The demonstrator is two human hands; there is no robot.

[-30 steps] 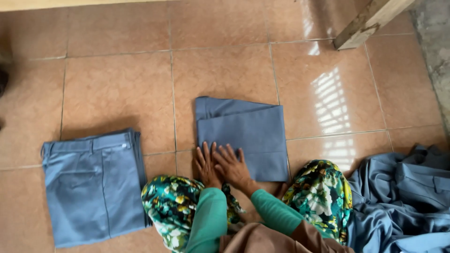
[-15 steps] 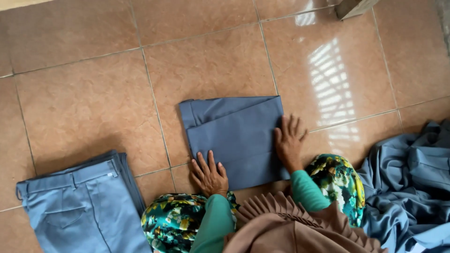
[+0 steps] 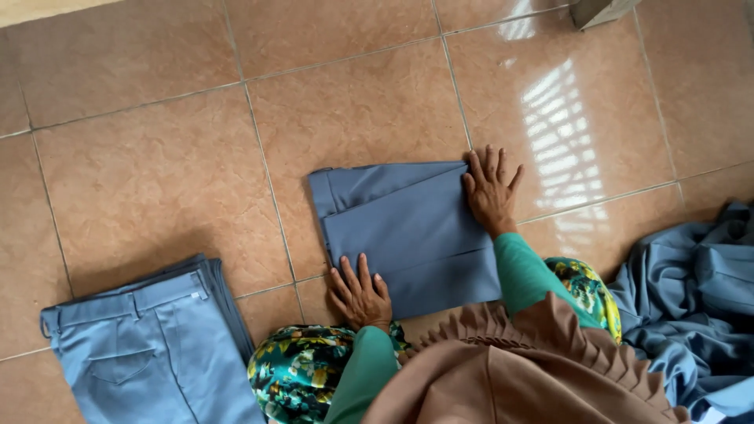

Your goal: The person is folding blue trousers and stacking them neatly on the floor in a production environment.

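Both hands lie flat, fingers spread, gripping nothing — the left hand [image 3: 360,292] on the near edge of the folded blue trousers [image 3: 408,228], the right hand [image 3: 490,188] on their far right corner. The trousers rest on the tiled floor [image 3: 157,165] — a second folded pair [image 3: 149,353] well apart to the left.

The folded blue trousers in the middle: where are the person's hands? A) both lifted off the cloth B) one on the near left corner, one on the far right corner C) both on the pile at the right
B: the left hand lies flat on the near left corner of the folded blue trousers, and the right hand on the far right corner.
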